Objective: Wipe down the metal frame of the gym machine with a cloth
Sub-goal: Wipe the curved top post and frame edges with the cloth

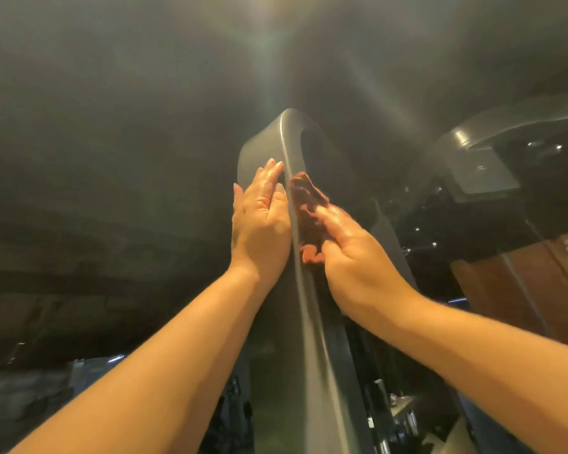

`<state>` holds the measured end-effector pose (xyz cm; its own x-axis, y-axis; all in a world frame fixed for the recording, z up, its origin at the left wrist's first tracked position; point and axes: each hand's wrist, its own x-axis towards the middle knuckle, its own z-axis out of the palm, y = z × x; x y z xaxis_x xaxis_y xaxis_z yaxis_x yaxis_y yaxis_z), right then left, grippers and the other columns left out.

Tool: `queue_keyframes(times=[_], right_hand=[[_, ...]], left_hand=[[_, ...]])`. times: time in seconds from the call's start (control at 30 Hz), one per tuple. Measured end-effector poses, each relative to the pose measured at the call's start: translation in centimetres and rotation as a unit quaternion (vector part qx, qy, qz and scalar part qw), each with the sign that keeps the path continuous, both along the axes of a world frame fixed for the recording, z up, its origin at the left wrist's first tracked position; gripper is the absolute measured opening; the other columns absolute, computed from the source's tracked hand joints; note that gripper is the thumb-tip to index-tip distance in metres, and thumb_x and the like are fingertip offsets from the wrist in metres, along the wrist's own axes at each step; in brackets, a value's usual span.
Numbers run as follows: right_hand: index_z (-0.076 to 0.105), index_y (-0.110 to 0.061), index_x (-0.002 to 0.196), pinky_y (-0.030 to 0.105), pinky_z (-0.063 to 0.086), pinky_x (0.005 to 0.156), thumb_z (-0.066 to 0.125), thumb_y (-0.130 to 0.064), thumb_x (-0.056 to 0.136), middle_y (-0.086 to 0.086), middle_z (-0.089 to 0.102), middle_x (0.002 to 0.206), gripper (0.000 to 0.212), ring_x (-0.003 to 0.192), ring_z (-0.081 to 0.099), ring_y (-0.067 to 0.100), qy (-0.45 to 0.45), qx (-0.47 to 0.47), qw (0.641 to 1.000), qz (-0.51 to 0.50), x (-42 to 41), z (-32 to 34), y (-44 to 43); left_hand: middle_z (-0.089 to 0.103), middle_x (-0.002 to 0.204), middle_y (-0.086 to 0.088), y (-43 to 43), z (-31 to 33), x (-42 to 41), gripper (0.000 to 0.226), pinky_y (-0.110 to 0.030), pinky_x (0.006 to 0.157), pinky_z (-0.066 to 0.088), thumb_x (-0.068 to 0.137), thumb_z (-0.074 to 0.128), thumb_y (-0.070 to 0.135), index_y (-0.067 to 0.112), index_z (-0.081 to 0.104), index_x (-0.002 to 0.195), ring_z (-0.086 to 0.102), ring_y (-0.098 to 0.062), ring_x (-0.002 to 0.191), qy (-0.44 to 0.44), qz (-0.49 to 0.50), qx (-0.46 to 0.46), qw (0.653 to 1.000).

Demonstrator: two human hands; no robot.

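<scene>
Grey metal frame [286,132] rises upright at centre, curving over at its top. Left grip [259,221] lies flat on the frame's left face, fingers straight and together. Right grip [351,253] pinches a reddish cloth [304,198] between thumb and fingers, holding it against the frame's right face, just beside the left grip.

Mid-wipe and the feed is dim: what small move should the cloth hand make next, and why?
Likely slide the right hand and its cloth upward toward the curved top of the frame. The cloth is pressed on the frame's right face partway up, bare grey metal shows above it, and the left hand lies flat on the opposite face.
</scene>
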<state>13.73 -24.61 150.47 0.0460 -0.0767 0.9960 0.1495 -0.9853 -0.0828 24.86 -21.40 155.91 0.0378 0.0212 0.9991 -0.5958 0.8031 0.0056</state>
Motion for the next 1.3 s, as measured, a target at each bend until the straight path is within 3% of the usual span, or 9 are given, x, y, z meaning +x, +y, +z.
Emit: queue_keyframes(times=[0.1,0.27,0.5,0.67,0.8,0.97,1.03,1.17,1.3], right_hand=[[0.069,-0.026,0.096,0.030,0.047,0.079,0.044,-0.016,0.105,-0.015,0.067,0.076,0.029,0.072,0.061,0.003,-0.021,0.096,0.995,0.028,0.3,5.0,1.3],[0.050,-0.021,0.148,-0.006,0.034,0.077,0.042,-0.027,0.111,-0.029,0.052,0.112,0.038,0.092,0.051,-0.023,-0.012,0.058,0.997,-0.046,0.5,5.3,1.4],[0.047,-0.030,0.149,0.014,0.027,0.117,0.037,-0.030,0.112,-0.014,0.049,0.149,0.038,0.137,0.043,-0.005,-0.011,0.035,0.996,-0.079,0.5,0.0,0.4],[0.053,-0.024,0.145,0.019,0.043,0.101,0.038,-0.020,0.111,-0.012,0.061,0.124,0.037,0.112,0.056,0.001,-0.006,0.045,0.997,-0.062,0.5,7.1,0.7],[0.061,-0.022,0.126,0.013,0.045,0.078,0.042,-0.021,0.110,-0.012,0.064,0.099,0.025,0.083,0.060,-0.010,-0.017,0.048,0.998,-0.026,0.5,4.9,0.0],[0.037,-0.037,0.151,0.003,0.026,0.109,0.038,-0.017,0.111,-0.029,0.042,0.146,0.044,0.137,0.034,-0.016,-0.010,-0.039,0.999,-0.036,0.7,-0.8,0.0],[0.032,-0.031,0.157,0.013,0.023,0.119,0.035,-0.018,0.111,-0.023,0.038,0.153,0.048,0.143,0.030,-0.010,-0.001,-0.048,0.996,-0.071,0.8,2.0,0.0],[0.046,-0.024,0.152,0.026,0.042,0.103,0.036,-0.023,0.111,0.000,0.059,0.126,0.041,0.112,0.053,0.010,0.010,0.024,0.998,-0.061,0.4,9.5,-0.7],[0.060,-0.033,0.118,0.014,0.045,0.080,0.041,-0.017,0.110,-0.016,0.064,0.101,0.025,0.086,0.061,-0.008,-0.003,0.002,1.000,-0.006,0.2,5.5,-1.1]], left_hand=[[0.044,0.161,0.004,-0.3,0.4,0.3,0.054,-0.037,0.127,0.026,0.098,0.041,0.030,0.019,0.053,0.150,0.035,-0.009,0.151,-0.001,0.006,0.001,1.000],[0.036,0.166,0.003,-0.3,0.7,0.1,0.044,-0.034,0.128,0.020,0.110,0.042,0.017,0.016,0.048,0.153,0.028,-0.009,0.154,-0.014,0.036,0.012,0.999],[0.038,0.165,0.003,-0.8,0.6,0.4,0.044,-0.036,0.128,0.024,0.111,0.042,0.016,0.017,0.045,0.155,0.030,-0.011,0.154,-0.021,0.020,0.007,1.000],[0.038,0.165,0.004,-0.6,0.8,0.4,0.046,-0.030,0.127,0.022,0.109,0.043,0.012,0.016,0.046,0.155,0.028,-0.008,0.154,-0.016,0.037,0.012,0.999],[0.039,0.164,0.005,-0.5,0.5,0.3,0.045,-0.034,0.128,0.024,0.110,0.043,0.013,0.017,0.047,0.154,0.030,-0.008,0.153,-0.008,0.034,0.009,0.999],[0.041,0.163,0.006,-0.5,0.4,0.2,0.050,-0.039,0.127,0.028,0.104,0.040,0.029,0.020,0.049,0.153,0.033,-0.009,0.152,-0.005,0.029,0.007,1.000],[0.043,0.162,0.005,-0.7,0.6,0.2,0.045,-0.038,0.127,0.027,0.108,0.042,0.022,0.019,0.050,0.152,0.034,-0.008,0.152,0.003,0.028,0.004,1.000],[0.041,0.162,0.007,-0.6,0.5,0.3,0.044,-0.033,0.127,0.025,0.110,0.044,0.018,0.021,0.048,0.153,0.032,-0.006,0.152,-0.003,0.042,0.009,0.999],[0.040,0.163,0.008,-0.5,0.4,0.2,0.045,-0.035,0.128,0.024,0.109,0.042,0.021,0.022,0.047,0.154,0.031,-0.006,0.152,-0.011,0.051,0.005,0.999]])
